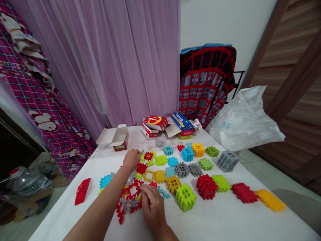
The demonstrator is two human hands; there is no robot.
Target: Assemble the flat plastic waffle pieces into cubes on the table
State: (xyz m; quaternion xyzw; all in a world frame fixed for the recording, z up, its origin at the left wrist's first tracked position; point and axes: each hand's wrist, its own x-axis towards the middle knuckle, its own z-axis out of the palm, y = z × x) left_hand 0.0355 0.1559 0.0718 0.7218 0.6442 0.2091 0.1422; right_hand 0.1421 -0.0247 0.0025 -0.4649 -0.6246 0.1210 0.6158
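My left hand [132,160] reaches over the far left of the loose pieces, its fingers closed on a small grey piece [142,151]. Curled on the near side of the pile is my right hand [153,205]; its fingertips touch the edge of a red square frame piece [134,190], and anything inside them is hidden. Red, grey and yellow toothed pieces lie jumbled between the hands. A flat yellow piece [159,176] and a lime block [186,197] are right of the pile.
On the white table [185,224], toothed stacks stand to the right, including a red one [206,186] and a grey one [227,161]. A red plastic part [82,191] lies left. Behind are an open carton [120,138], more boxes [155,123] and a white bag [245,120].
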